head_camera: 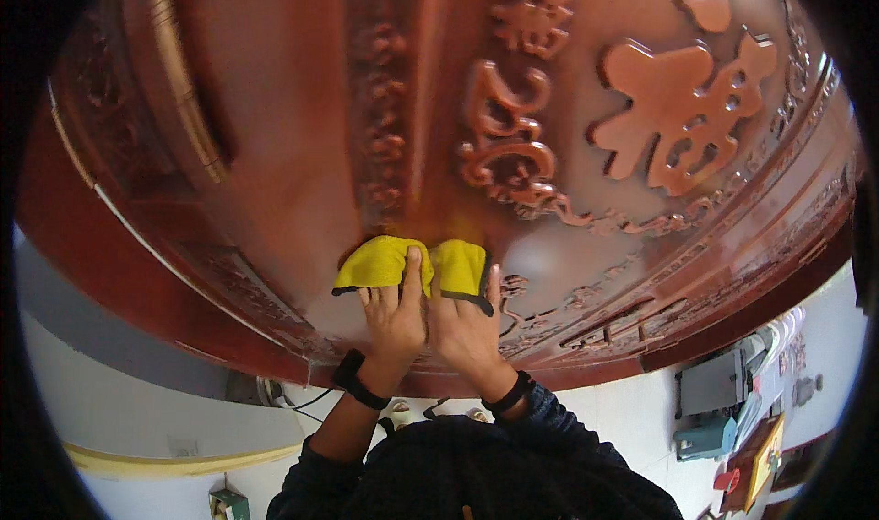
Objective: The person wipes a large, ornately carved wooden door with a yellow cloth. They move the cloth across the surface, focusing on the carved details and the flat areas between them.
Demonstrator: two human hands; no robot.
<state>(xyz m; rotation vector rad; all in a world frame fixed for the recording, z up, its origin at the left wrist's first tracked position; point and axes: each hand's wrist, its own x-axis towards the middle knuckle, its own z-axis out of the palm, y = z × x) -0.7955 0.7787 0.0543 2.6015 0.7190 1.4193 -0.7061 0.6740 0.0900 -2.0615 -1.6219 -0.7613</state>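
Observation:
My left hand [396,314] presses a yellow cloth [378,264] with dark edging against a carved, glossy red-brown wooden door [302,197]. Close beside it, my right hand [469,321] presses yellow cloth too; whether both pieces belong to one cloth I cannot tell. The cloth covers most of my fingertips, and a thumb lies over it on the left. Both wrists wear black bands. Above the hands runs a carved vertical strip [384,108]. To the right stands a large raised carved character [687,115].
A long gold-coloured door handle [185,87] sticks out at the upper left. On the pale floor [621,410] at the right are a teal bin [706,440], a red container [726,480] and a grey case [711,385]. A green box [230,505] stands at the lower left, and dark cables lie near the door's foot.

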